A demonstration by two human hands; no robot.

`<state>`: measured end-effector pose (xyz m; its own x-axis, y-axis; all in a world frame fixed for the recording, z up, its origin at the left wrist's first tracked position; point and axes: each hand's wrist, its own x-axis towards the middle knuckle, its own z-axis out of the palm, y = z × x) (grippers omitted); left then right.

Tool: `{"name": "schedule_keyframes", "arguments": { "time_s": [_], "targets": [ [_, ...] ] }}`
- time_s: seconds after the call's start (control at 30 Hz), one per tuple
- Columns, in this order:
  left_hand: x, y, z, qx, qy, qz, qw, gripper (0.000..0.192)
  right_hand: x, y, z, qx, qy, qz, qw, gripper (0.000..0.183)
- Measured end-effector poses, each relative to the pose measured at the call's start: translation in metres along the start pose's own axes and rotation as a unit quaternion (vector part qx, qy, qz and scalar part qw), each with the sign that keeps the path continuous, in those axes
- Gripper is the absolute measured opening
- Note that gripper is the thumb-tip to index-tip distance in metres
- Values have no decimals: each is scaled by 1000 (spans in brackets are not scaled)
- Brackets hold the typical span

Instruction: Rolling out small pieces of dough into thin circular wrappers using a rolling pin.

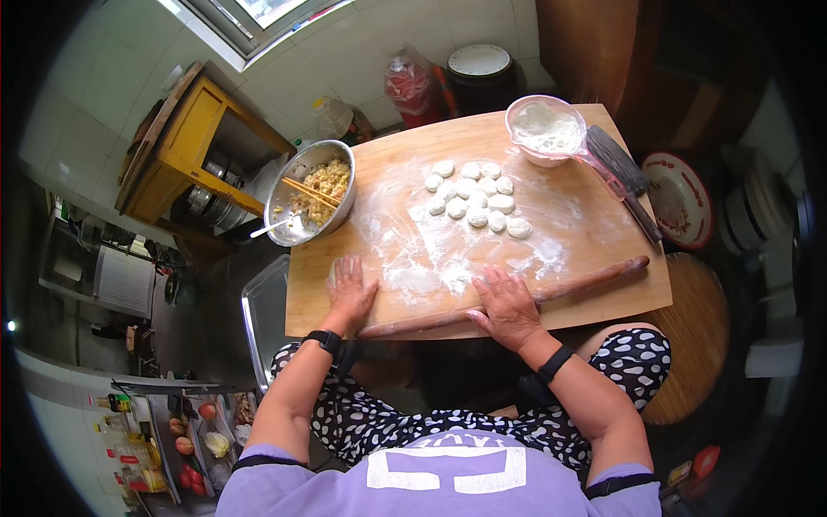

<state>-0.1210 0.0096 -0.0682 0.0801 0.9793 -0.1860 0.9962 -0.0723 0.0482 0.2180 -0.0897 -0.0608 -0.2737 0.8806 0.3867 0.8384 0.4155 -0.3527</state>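
Observation:
My left hand (350,292) is pressed palm-down on the wooden board (581,287) near its left side. A pale edge, perhaps of flattened dough, shows beside its fingers; the hand hides the rest. My right hand (507,305) lies across the middle of a wooden rolling pin (588,279), its fingers stretched past the pin toward the flour. Whether it grips the pin is not clear. The pin slants along the board's near edge. Beyond the hands, several floured dough pieces (477,216) are grouped on the board. Loose flour (457,276) is scattered between them and my hands.
A metal bowl of filling (333,178) with chopsticks (310,192) and a spoon (274,226) stands at the left. At the far right are a pink handled container of flour (548,129) and a cleaver (617,161). A metal tray (258,323) sits left of the board.

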Motion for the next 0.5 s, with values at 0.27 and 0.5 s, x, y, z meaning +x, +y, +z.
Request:
{"name": "schedule_keyframes", "arguments": {
  "time_s": [0.27,0.5],
  "targets": [
    [76,84,-22,-101,48,222,969,63,0,-1,-2,9,-15,4,1000,60],
    [121,150,-24,-135,123,182,966,41,1,1,-1,5,-16,-1,1000,60]
  ]
}}
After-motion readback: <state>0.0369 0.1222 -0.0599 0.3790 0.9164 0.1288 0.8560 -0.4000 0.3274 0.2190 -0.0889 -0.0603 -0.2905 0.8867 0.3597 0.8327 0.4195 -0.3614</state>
